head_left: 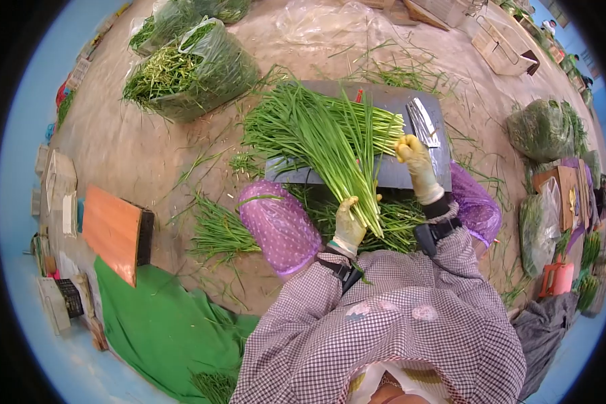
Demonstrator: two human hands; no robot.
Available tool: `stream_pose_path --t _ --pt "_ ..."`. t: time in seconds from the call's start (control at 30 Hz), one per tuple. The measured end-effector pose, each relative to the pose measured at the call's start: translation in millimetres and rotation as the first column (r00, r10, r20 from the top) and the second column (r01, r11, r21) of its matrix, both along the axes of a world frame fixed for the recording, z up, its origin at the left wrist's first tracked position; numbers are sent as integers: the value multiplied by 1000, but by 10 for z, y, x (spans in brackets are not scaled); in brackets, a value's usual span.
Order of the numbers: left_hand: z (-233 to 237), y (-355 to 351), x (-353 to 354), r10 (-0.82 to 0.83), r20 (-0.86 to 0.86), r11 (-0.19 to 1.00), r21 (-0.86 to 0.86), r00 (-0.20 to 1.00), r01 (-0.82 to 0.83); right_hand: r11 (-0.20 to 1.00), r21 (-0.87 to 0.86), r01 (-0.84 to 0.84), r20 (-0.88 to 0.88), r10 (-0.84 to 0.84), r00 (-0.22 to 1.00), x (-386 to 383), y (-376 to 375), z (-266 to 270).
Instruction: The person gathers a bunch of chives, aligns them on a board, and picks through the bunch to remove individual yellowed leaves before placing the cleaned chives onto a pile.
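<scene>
Gloved, my left hand [349,227] is closed around the pale stem ends of a bunch of garlic chives [320,145], whose green leaves fan away over the board. Under them, a second pile of garlic chives [384,128] lies across the grey board [421,108], its pale ends pointing right. My right hand [416,161], in a yellow-stained glove, is beside those ends with its fingers curled closed; what they hold, if anything, is hidden. Silvery strips [422,121] rest on the board's right part. A small red item [359,95] shows at its far edge.
Loose chives [222,229] lie on the floor left of my knee, with more [400,219] in front of my lap. A stuffed clear bag [195,74] stands far left, another bag [545,131] to the right. An orange-topped box [111,232] and green cloth [168,330] are left.
</scene>
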State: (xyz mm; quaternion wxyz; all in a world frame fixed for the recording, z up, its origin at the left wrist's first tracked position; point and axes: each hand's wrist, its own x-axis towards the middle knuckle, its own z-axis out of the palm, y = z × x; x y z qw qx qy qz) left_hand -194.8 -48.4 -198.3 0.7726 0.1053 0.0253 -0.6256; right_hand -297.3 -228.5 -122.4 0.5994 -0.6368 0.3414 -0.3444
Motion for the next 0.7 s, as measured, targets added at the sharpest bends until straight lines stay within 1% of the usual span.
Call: stream_pose_path --t 0.03,0.1,0.13,0.17,0.2,0.23,0.27,0.3,0.33,0.4,0.43,0.53,0.63,0.7 --pt "0 -4 4 -11 -16 1000 -25 1000 10 997 -33 -75 -77 72 994 -77 11 50" --pt "-172 -42 -9 -57 34 998 -13 998 58 971 -77 -228 -236 205 950 -205 100 87" --pt "-252 -47 -17 -83 59 997 -5 995 83 957 -151 -247 -307 192 932 -191 186 37" --pt "-330 -31 -40 -94 38 996 9 995 94 938 -222 -267 -374 171 911 -131 305 -38" --pt "-379 -36 -66 -72 66 997 23 995 71 912 -291 -289 -439 141 887 -64 432 -72" --pt "-440 -66 -92 -51 97 998 33 994 48 864 -373 -337 -540 93 836 17 555 62" --pt "-498 -91 -104 -27 129 999 41 991 22 858 -379 -346 -586 67 807 98 638 67" --pt "-404 -78 -79 -51 125 997 67 991 43 839 -403 -365 -623 41 781 166 689 50" --pt "-412 -73 -95 -30 163 997 74 986 18 819 -425 -386 -655 16 755 223 725 16" --pt "-457 -67 -142 13 237 996 84 972 -34 785 -458 -418 -704 -32 710 314 744 -75" --pt "-491 -49 -130 -11 253 996 86 967 -12 768 -470 -435 -728 -59 683 332 746 -127" --pt "-445 -32 -126 12 274 996 81 962 -35 855 -307 -418 -756 47 652 356 691 -265" --pt "-478 -54 -105 -25 369 974 219 929 -61 939 -211 -270 -678 59 732 350 621 -385" --pt "-470 -71 -118 -17 463 952 279 886 -127 935 -337 -110 -550 -101 829 354 652 -371"
